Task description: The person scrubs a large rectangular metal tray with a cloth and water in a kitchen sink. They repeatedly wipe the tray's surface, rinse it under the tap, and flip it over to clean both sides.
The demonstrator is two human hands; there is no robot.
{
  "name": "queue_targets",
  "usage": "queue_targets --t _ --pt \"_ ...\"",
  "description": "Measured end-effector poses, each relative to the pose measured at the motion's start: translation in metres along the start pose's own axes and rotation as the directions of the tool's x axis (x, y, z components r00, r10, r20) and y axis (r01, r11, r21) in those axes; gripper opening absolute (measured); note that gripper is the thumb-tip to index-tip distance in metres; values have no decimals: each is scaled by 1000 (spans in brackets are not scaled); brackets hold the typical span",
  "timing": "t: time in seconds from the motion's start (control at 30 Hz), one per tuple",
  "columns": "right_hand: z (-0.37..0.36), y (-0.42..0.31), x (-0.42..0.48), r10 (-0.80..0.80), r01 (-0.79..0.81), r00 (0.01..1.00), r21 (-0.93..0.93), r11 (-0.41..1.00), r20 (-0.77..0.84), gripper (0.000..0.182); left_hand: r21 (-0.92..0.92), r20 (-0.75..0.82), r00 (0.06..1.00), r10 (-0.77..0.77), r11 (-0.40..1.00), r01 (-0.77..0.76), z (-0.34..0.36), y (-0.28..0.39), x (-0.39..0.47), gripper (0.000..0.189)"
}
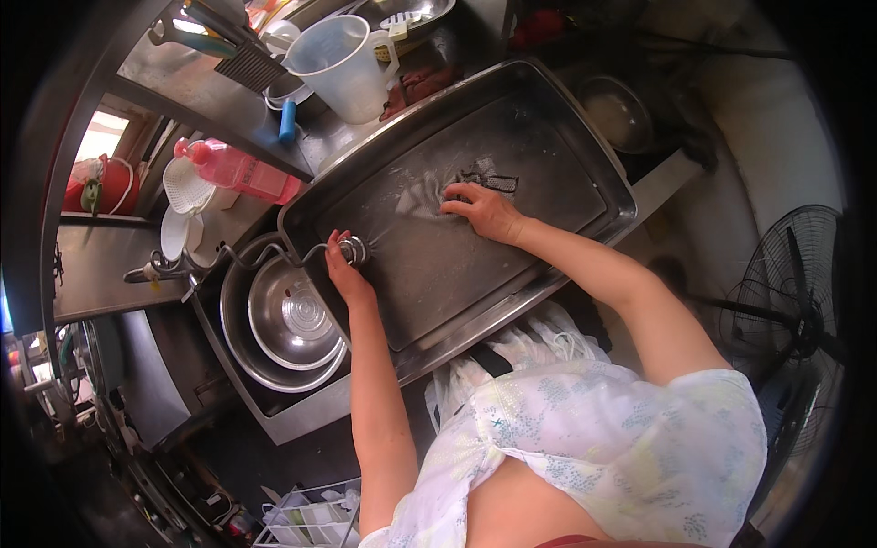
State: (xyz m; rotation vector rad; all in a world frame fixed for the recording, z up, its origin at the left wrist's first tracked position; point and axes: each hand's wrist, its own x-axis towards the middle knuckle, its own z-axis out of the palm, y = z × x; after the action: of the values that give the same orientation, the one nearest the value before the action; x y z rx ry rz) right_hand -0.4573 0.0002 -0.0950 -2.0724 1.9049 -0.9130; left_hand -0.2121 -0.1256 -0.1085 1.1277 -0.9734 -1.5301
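A large rectangular metal tray (438, 288) lies tilted across the sink in front of me. My left hand (344, 267) grips a spray head (355, 251) at the tray's left end; a thin hose runs from it to the left, and water seems to spray onto the tray. My right hand (479, 209) rests, fingers curled, on a pale mesh cloth (425, 195) with a dark edge on the tray's bottom. Whether the fingers pinch the cloth cannot be told for certain.
Nested steel bowls (301, 315) stand in the sink under the tray's left end. Behind the tray are a plastic measuring jug (332, 58), a pink bottle (246, 175) and a blue-handled strainer (288, 122). A black fan (801, 329) stands at right.
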Motion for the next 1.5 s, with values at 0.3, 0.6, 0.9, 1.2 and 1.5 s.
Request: queue_targets --t 0.3,0.6,0.9,1.2,1.5 --pt "-50 92 -49 269 -444 868 -407 799 -418 32 -22 38 999 -8 1000 9 4 -3 -1 38" --pt "-89 89 29 -73 -5 963 -285 958 -260 20 122 -37 996 76 990 -71 6 -4 -3 36" --pt "-158 180 -5 58 260 937 -797 546 345 33 208 -88 981 174 966 -153 17 -8 -11 35" --pt "-130 75 -135 610 -390 791 -725 568 53 22 255 -108 968 225 948 -192 24 -10 -14 35" --pt "-49 -24 -72 401 -376 897 -155 914 187 17 280 -85 968 235 938 -203 16 -14 -9 35"
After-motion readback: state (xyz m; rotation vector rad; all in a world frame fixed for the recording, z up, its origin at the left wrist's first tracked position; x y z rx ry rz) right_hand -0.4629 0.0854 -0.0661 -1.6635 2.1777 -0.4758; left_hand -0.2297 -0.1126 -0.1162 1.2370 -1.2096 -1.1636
